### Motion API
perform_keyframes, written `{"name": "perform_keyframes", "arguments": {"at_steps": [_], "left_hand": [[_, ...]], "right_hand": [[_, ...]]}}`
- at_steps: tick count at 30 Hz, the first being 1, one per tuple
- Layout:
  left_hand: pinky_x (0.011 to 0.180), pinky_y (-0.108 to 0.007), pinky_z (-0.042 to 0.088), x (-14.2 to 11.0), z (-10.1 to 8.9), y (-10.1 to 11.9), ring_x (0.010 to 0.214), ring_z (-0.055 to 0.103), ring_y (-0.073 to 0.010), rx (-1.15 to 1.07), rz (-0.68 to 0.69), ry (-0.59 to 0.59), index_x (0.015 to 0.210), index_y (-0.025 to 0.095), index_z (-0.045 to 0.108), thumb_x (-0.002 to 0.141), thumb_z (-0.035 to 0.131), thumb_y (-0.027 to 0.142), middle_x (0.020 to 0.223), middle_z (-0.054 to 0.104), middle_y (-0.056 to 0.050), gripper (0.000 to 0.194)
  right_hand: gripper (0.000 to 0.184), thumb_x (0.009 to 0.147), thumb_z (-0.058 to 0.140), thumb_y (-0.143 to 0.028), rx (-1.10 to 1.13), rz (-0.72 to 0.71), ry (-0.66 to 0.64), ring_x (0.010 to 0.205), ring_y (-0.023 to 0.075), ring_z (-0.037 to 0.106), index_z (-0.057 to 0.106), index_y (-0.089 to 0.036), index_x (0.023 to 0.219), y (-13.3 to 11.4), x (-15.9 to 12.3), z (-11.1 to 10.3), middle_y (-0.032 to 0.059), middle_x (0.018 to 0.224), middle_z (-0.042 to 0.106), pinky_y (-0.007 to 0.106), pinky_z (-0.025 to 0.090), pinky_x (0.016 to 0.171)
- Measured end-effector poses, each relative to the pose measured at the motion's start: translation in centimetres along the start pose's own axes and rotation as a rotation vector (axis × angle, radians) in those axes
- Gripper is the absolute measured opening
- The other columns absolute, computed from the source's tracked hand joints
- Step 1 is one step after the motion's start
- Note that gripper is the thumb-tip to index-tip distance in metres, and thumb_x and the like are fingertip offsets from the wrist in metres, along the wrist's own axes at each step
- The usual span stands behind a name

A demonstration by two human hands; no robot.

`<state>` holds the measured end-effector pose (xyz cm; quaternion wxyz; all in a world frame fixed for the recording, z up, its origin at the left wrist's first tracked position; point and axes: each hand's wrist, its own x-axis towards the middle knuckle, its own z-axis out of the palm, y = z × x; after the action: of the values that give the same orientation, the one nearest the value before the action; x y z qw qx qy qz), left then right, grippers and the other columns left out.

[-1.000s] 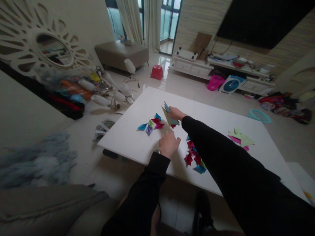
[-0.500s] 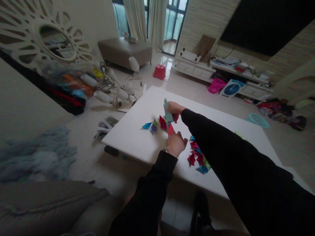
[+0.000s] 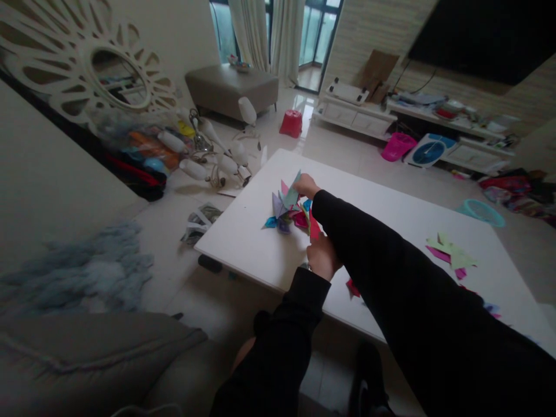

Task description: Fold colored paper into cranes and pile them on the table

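- The right hand reaches out over the white table, its fingers pinched on a pale blue paper that points up and to the left.
- A lavender paper and a pink paper show just left of the pale blue one; whether the right hand grips them too, I cannot tell.
- The left hand is below the right, nearer the body, with its fingers curled at the lower end of an upright red paper. Whether they clamp it or only touch it, I cannot tell.
- A watch sits on the left wrist, at the edge of a black sleeve.
- Bright folded papers lie in a cluster below and to the left of the right hand: a blue one farthest left, then a purple one near it.
- To the right of the left hand and a little nearer the body, a small red piece shows partly from behind the right sleeve.
- Well to the right of both hands, yellow-green papers lie with magenta ones.
- Beyond the right hand, on the floor past the table, stands a red stool.
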<state>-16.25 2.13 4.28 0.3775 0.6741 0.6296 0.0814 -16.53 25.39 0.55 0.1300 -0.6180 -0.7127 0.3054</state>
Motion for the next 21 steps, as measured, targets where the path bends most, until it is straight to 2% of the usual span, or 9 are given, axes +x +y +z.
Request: {"name": "perform_keyframes", "arguments": {"at_steps": [2,5,8,11,12,14,17,19,21], "left_hand": [[0.095,-0.044,0.055,0.4,0.3,0.1,0.127,0.059,-0.0377,0.01,0.009,0.008,0.141,0.017,0.057,0.094,0.053,0.028,0.139,0.059,-0.022,0.049],[0.093,-0.046,0.056,0.8,0.9,0.1,0.122,0.062,-0.0372,0.025,0.006,0.029,0.136,0.017,0.061,0.096,0.049,0.03,0.137,0.061,-0.022,0.045],[0.095,-0.045,0.056,1.1,1.4,0.0,0.123,0.062,-0.0359,0.045,0.04,0.017,0.138,0.017,0.061,0.094,0.052,0.03,0.139,0.061,-0.021,0.046],[0.1,-0.043,0.054,1.1,1.5,0.0,0.129,0.06,-0.0346,0.067,0.031,-0.025,0.141,0.018,0.06,0.092,0.057,0.029,0.141,0.061,-0.019,0.05],[0.102,-0.043,0.053,1.1,1.5,0.0,0.13,0.059,-0.0341,0.073,0.02,-0.047,0.141,0.018,0.06,0.091,0.058,0.028,0.14,0.062,-0.019,0.05],[0.104,-0.042,0.052,0.8,1.3,0.1,0.131,0.059,-0.0336,0.076,0.005,-0.077,0.138,0.017,0.063,0.091,0.057,0.026,0.139,0.064,-0.019,0.047],[0.102,-0.039,0.053,0.2,1.2,0.3,0.125,0.063,-0.0318,0.039,-0.065,-0.079,0.131,0.014,0.067,0.092,0.054,0.019,0.133,0.067,-0.021,0.042],[0.097,-0.039,0.055,-0.1,1.2,0.4,0.121,0.065,-0.0311,0.01,-0.125,-0.084,0.129,0.012,0.068,0.092,0.051,0.015,0.129,0.068,-0.022,0.041],[0.094,-0.041,0.056,-0.2,1.4,0.2,0.119,0.066,-0.0321,0.009,-0.156,-0.088,0.131,0.01,0.066,0.093,0.048,0.014,0.129,0.068,-0.023,0.042]], "right_hand": [[0.034,0.087,0.061,-0.016,0.038,0.016,0.023,0.072,0.0241,0.071,0.064,-0.002,0.118,-0.1,-0.1,-0.5,0.0174,0.087,0.072,0.033,0.06,0.06],[0.029,0.089,0.065,-0.02,0.084,-0.015,-0.012,0.071,0.0188,0.07,0.066,-0.006,0.114,-0.8,-1.1,-0.4,0.0113,0.087,0.073,0.027,0.058,0.062],[0.023,0.085,0.075,-0.026,-0.03,-0.146,-0.212,0.079,0.0189,0.071,0.071,-0.012,0.102,-1.9,-2.9,0.9,0.0074,0.091,0.075,0.027,0.057,0.073],[0.034,0.078,0.084,-0.034,-0.348,-0.324,-0.423,0.096,0.0234,0.071,0.073,-0.017,0.106,-2.4,-4.7,2.5,0.0089,0.106,0.076,0.03,0.054,0.085],[0.042,0.077,0.085,-0.038,-0.441,-0.361,-0.418,0.101,0.0254,0.07,0.072,-0.018,0.111,-2.3,-5.1,2.8,0.0104,0.111,0.075,0.032,0.054,0.087],[0.053,0.08,0.082,-0.045,-0.553,-0.392,-0.304,0.111,0.0297,0.067,0.066,-0.019,0.125,-1.6,-5.5,3.2,0.015,0.122,0.071,0.036,0.053,0.091],[0.056,0.089,0.07,-0.044,-0.598,-0.355,-0.142,0.122,0.0356,0.061,0.057,-0.018,0.138,0.1,-5.3,3.3,0.0217,0.138,0.061,0.043,0.051,0.095],[0.054,0.091,0.067,-0.042,-0.603,-0.322,-0.166,0.121,0.0362,0.062,0.057,-0.017,0.137,0.9,-4.9,3.7,0.0231,0.139,0.06,0.043,0.051,0.095],[0.05,0.093,0.063,-0.041,-0.592,-0.323,-0.211,0.116,0.0333,0.065,0.058,-0.017,0.137,1.3,-4.6,4.4,0.0208,0.134,0.063,0.041,0.051,0.094]]}}
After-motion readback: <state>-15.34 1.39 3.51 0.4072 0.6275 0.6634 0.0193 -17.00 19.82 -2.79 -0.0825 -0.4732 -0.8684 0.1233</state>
